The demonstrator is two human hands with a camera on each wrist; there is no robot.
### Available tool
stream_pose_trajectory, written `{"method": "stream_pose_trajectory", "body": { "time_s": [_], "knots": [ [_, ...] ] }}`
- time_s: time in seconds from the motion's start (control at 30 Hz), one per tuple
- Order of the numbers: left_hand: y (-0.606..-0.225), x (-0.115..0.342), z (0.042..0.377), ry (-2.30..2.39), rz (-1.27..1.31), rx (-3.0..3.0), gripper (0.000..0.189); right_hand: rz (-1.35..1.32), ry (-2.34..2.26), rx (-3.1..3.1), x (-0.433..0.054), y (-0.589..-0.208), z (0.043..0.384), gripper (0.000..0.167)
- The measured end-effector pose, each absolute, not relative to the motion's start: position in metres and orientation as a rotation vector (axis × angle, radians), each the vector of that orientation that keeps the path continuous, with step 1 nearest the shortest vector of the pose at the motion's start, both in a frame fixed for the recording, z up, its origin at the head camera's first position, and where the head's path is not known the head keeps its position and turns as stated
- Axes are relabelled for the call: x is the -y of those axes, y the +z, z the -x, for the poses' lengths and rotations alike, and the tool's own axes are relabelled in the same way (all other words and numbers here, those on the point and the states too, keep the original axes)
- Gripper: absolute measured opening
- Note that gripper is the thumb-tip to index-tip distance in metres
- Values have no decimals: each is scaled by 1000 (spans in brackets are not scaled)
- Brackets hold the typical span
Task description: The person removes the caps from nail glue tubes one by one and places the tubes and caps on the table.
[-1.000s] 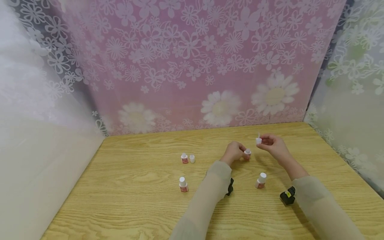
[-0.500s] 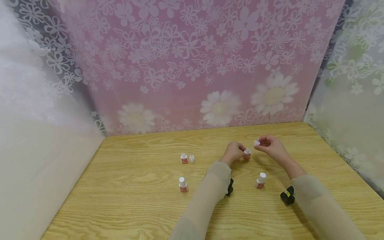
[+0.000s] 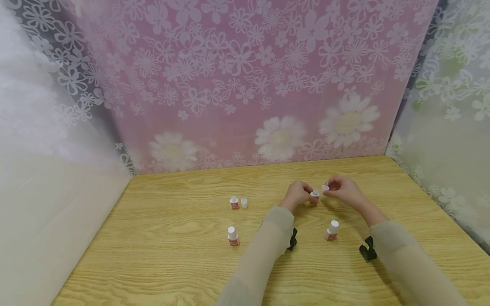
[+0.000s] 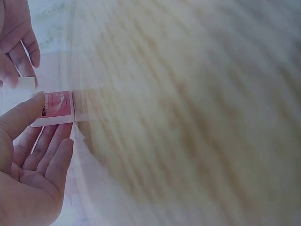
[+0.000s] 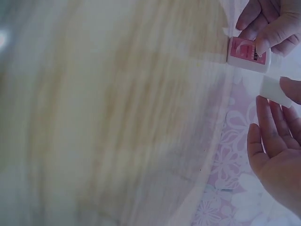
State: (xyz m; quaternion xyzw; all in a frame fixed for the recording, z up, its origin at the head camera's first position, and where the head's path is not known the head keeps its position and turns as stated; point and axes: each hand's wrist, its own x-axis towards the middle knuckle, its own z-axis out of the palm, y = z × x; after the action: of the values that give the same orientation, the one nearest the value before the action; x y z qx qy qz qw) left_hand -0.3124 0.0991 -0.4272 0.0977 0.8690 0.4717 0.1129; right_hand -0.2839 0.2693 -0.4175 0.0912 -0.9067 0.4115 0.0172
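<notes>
My left hand [image 3: 296, 194] pinches a small white bottle [image 3: 314, 195] with a pink-red label between thumb and fingers. The bottle stands on the wooden table with its neck uncapped. Just right of it, my right hand [image 3: 344, 191] holds a white cap [image 3: 325, 188] by thumb and fingertips, its open side up and a thin stem barely visible. In the left wrist view the label of the bottle [image 4: 59, 106] shows between thumb and fingers. The right wrist view has the cap [image 5: 274, 91] close to the bottle's neck end, apart from it.
Further left stands another uncapped bottle [image 3: 235, 204], a loose white cap [image 3: 244, 203] beside it. Two capped bottles stand nearer: one at left [image 3: 233, 238], one between the forearms [image 3: 332, 231]. Black wrist devices [image 3: 368, 250] hang under the sleeves. A flowered pink curtain [image 3: 237, 106] backs the table.
My right hand has come down and left with the cap, closer to the bottle. The left hand and its bottle stay in place.
</notes>
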Motion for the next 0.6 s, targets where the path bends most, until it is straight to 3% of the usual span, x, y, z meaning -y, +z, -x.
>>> {"method": "stream_pose_trajectory", "body": {
  "time_s": [0.6],
  "knots": [
    [-427,-100,312,1405,-278,-2540,18,-324,1123,2941,-265,-422,291,22]
  ]
}}
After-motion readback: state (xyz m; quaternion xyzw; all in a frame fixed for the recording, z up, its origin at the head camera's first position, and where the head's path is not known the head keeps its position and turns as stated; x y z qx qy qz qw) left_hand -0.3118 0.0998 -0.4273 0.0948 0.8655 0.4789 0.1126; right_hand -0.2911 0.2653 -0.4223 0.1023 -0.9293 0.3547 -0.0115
